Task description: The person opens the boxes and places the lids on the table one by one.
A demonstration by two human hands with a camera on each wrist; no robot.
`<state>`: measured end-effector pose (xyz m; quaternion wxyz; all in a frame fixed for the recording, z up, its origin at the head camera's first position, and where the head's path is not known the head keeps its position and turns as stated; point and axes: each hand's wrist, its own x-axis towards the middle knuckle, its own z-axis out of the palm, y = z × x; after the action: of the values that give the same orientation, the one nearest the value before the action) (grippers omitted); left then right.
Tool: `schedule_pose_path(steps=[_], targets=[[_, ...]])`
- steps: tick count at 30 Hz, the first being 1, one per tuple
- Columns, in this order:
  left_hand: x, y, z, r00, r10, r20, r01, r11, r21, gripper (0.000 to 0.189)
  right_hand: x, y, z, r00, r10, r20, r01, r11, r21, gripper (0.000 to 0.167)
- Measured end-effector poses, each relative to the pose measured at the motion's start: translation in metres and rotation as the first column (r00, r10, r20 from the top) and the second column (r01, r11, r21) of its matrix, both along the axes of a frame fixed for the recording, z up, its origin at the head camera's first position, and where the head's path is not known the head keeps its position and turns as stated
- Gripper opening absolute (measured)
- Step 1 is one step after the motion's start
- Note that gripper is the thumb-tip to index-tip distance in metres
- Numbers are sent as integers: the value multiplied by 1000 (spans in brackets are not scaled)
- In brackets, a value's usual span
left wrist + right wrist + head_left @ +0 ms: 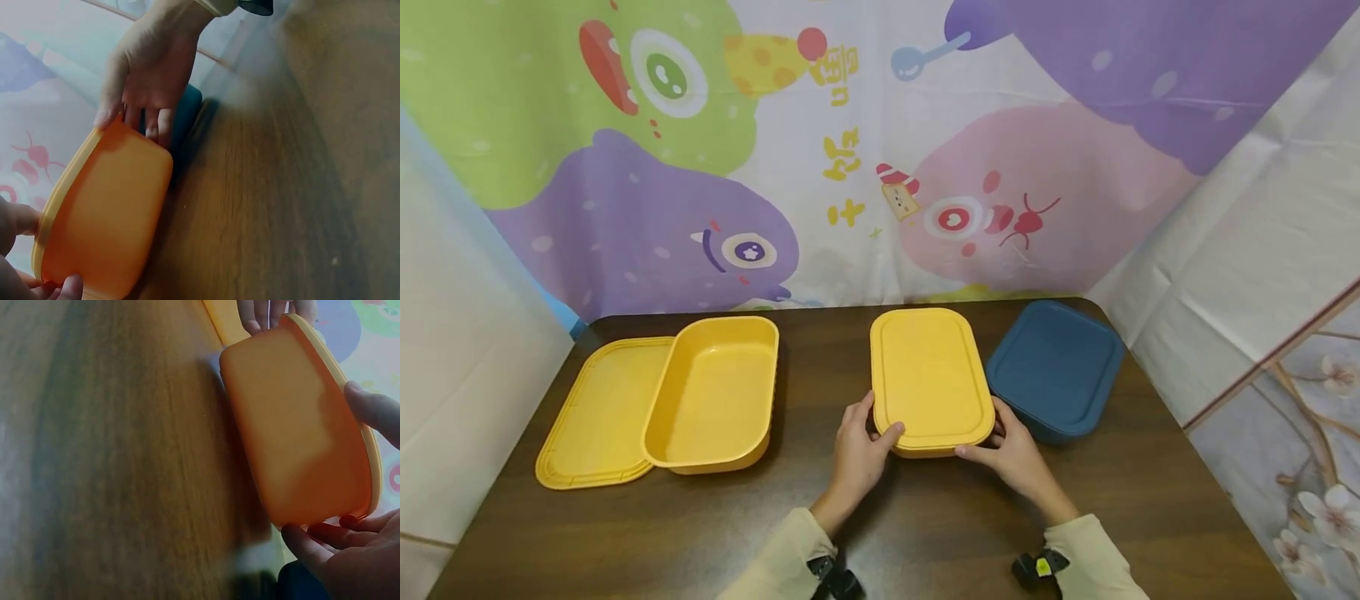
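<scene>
Left hand point(861, 450) and right hand point(1017, 460) grip the near corners of the lidded yellow box point(932, 379), between an open yellow container point(713, 400) and a blue box point(1056, 367); apparently a positioning step, the next move likely calling for even two-handed support.

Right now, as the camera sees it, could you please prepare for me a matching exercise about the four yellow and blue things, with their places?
Things:
1. Open yellow box
2. Blue box
3. Loose yellow lid
4. Lidded yellow box

Places (head view):
A. Leftmost of the four
B. Gripped by the left hand and the right hand
C. Second from the left
D. Rightmost of the four

Right pairs: 1-C, 2-D, 3-A, 4-B
</scene>
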<state>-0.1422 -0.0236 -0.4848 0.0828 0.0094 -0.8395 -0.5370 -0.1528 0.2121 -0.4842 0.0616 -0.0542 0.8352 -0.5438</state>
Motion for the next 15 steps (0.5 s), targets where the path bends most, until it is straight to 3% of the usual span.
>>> schedule_pose_path(steps=[9,15], targets=[[-5,-2,5,999,-40,34,43,995,-94,68,-1,1,-6,999,-16,29,17,999,-37,83],[-3,0,5,999,-35,42,39,996,-82,69,-2,2,-3,999,4,43,-3,999,-41,81]])
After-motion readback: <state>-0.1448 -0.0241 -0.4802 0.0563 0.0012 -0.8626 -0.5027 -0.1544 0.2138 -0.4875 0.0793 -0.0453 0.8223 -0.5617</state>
